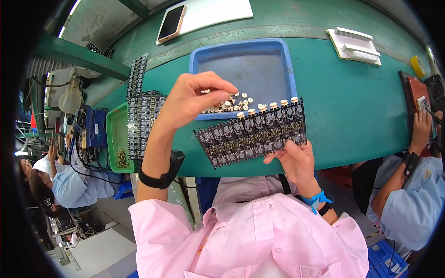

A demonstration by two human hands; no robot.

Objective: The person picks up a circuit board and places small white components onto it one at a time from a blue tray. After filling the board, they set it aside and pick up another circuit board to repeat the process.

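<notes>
Watching from afar, I see the right hand (299, 163) gripping the black circuit panel (252, 134) at its near edge, slanted above the tabletop (338, 106) close to that surface's near edge. The left hand (192, 95) has its fingers almost together over the near side of the blue tray (241, 65); I cannot tell whether they pinch one of the loose round parts (250, 100). Should the panel twist, the copper-ringed pieces (251, 111) along its far edge could catch the tray and bend or drop.
</notes>
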